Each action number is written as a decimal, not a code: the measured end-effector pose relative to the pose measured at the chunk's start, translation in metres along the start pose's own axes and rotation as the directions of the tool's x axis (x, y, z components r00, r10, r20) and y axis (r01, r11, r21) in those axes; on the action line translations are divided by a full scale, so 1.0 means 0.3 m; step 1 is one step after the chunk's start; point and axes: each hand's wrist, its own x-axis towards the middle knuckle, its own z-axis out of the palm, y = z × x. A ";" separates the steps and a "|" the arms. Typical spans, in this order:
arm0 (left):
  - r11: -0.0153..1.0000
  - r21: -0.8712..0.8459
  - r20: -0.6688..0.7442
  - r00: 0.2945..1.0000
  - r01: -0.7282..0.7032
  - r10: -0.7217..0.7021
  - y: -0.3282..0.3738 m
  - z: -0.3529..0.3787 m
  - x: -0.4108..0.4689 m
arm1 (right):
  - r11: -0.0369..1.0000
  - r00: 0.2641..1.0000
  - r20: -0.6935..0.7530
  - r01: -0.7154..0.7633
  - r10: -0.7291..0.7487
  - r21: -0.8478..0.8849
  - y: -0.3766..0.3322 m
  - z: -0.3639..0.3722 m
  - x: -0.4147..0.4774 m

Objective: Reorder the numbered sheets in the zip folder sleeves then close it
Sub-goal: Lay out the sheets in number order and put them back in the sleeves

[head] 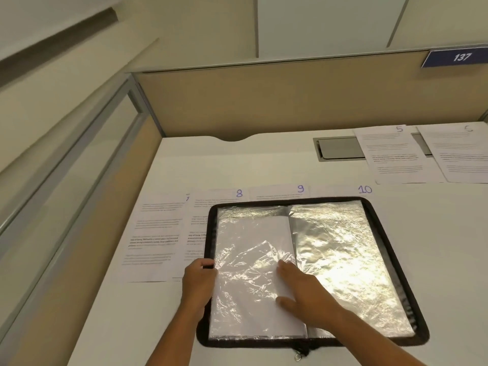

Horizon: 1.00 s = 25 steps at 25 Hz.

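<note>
Seen through one wide-angle camera worn on the head. Looked forward and steeply down across the white desk (290,170), from close above its near part. Faced the tan partition (264,101) at the far side. Held the open zip folder (212,233) low and centre, nearest the lens. Caught the number plate (460,57) at upper right. Bowed straight lines toward the left border.

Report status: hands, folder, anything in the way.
Left hand grips zip folder, left edge; right hand flat on the sleeved sheet. Folder open. Loose sheets 8 to 10 partly beneath it.
</note>
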 end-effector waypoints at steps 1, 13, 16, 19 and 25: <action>0.995 0.078 -0.043 0.996 -0.069 0.072 -0.003 0.005 -0.005 | 0.996 1.000 0.027 0.006 -0.004 -0.088 -0.013 0.000 0.005; 0.379 0.715 0.310 0.752 -0.588 0.582 -0.127 0.227 -0.017 | 0.956 1.000 -0.021 0.016 -0.024 -0.294 -0.024 0.076 -0.003; 0.393 0.724 0.256 0.750 -0.567 0.610 -0.156 0.244 -0.023 | 0.960 0.996 -0.057 0.043 -0.062 -0.275 0.021 0.110 -0.026; 0.386 0.727 0.247 0.740 -0.568 0.626 -0.168 0.248 -0.022 | 0.971 0.992 -0.093 0.060 -0.084 -0.230 0.070 0.112 -0.055; 0.377 0.739 0.221 0.731 -0.558 0.646 -0.118 0.301 -0.057 | 0.962 0.975 -0.219 -0.104 0.048 -0.251 0.289 0.049 -0.119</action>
